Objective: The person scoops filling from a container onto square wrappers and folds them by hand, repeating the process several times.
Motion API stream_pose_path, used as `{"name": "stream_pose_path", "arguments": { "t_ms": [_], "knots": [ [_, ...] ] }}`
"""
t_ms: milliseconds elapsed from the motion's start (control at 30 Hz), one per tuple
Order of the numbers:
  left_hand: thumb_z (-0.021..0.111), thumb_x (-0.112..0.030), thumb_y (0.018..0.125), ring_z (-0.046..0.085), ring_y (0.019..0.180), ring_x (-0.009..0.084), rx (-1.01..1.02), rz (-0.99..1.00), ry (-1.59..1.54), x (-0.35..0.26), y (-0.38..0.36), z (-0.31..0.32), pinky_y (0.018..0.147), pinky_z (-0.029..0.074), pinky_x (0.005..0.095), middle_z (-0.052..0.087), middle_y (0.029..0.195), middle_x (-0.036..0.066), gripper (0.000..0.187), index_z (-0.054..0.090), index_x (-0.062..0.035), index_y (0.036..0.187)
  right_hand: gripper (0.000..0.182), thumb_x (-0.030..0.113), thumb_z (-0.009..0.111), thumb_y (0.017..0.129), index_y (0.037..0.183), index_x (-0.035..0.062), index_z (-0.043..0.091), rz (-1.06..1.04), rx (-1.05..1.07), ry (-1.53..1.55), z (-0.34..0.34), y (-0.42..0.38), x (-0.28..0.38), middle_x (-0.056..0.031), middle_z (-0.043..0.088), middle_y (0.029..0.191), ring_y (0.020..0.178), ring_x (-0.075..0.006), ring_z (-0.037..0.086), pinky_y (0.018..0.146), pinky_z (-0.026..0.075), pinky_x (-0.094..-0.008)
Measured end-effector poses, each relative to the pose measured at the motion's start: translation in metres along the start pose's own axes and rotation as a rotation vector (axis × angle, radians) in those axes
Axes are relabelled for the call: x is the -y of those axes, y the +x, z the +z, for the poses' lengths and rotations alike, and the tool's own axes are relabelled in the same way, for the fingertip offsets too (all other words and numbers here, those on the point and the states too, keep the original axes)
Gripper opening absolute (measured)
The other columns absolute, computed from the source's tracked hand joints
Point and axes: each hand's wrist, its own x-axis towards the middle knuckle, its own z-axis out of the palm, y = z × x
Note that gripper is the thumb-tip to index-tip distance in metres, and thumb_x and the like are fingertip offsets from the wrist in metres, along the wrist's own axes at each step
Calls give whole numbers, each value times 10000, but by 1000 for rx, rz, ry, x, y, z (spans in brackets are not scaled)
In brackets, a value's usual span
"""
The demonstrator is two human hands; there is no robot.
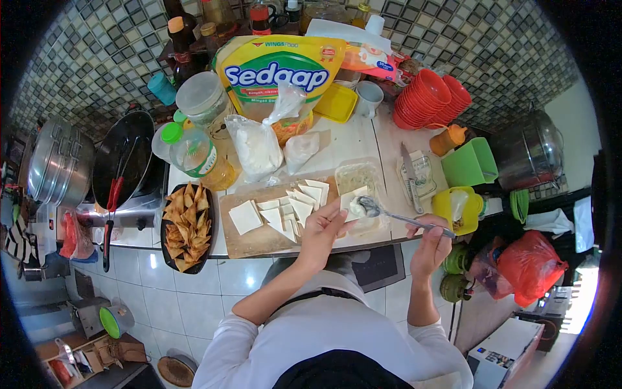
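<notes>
My left hand (322, 232) holds a white square wrapper (348, 198) by its edge, near the plastic tray. My right hand (429, 249) grips the handle of a metal spoon (414, 221). The spoon's bowl rests on the wrapper, with a white, creamy filling around it. Behind the wrapper lies a clear plastic tray (363, 174) with pale filling in it. Left of my left hand, a wooden cutting board (243, 240) bears several cut wrapper pieces (300, 209). Part of the tray is hidden behind the wrapper and spoon.
A black dish of folded brown pastries (188, 227) stands left of the board. Behind are an oil bottle (203, 159), white bags (254, 148) and a yellow Sedaap pack (278, 71). A knife (409, 174), a green container (468, 163) and red bowls (422, 100) are at right.
</notes>
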Motion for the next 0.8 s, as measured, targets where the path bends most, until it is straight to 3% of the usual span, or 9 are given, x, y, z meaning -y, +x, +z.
{"name": "stream_pose_path", "arguments": {
  "t_ms": [133,200,233,300,400,633,800],
  "knots": [
    [472,-81,908,549,922,83,24,46,148,11,-1,-11,859,491,283,578,1052,44,279,509,28,1162,389,334,377,944,853,-15,522,-127,93,-77,-1,6,3,-110,548,676,554,-168,505,512,406,-273],
    [461,-76,912,548,920,88,-18,33,107,9,-3,-7,858,492,290,579,1029,39,264,519,23,1150,264,220,490,892,808,-17,571,-388,193,-205,-2,6,1,-127,595,723,575,-237,552,523,432,-310],
    [461,-76,912,548,920,88,-18,35,107,11,-3,-8,858,492,290,579,1029,39,264,519,23,1150,264,220,490,892,808,-17,571,-389,194,-203,-1,6,3,-127,595,723,575,-237,552,523,432,-310],
    [443,-48,902,552,1009,168,-28,-17,-38,14,0,-11,896,460,312,560,1113,97,270,503,55,1144,184,185,554,835,821,5,591,-562,267,-214,1,8,10,-126,596,730,582,-270,554,530,439,-336],
    [443,-45,908,563,921,110,-2,-38,-81,11,1,-9,858,491,289,580,1036,44,242,536,12,1124,172,189,568,810,836,25,611,-586,247,-189,-2,4,13,-119,600,743,608,-263,556,548,439,-346],
    [455,-17,889,566,950,134,53,-70,-139,10,4,-9,864,491,290,579,1068,66,260,523,24,1136,208,241,549,820,847,47,622,-550,321,-263,-3,4,9,-91,610,773,646,-254,555,555,411,-344],
    [460,-23,886,563,958,140,16,-106,-163,11,5,-8,870,491,295,573,1082,83,276,504,44,1150,225,273,506,871,839,78,615,-598,224,-298,-4,2,13,-74,616,751,616,-231,540,541,380,-333]
  ]
}}
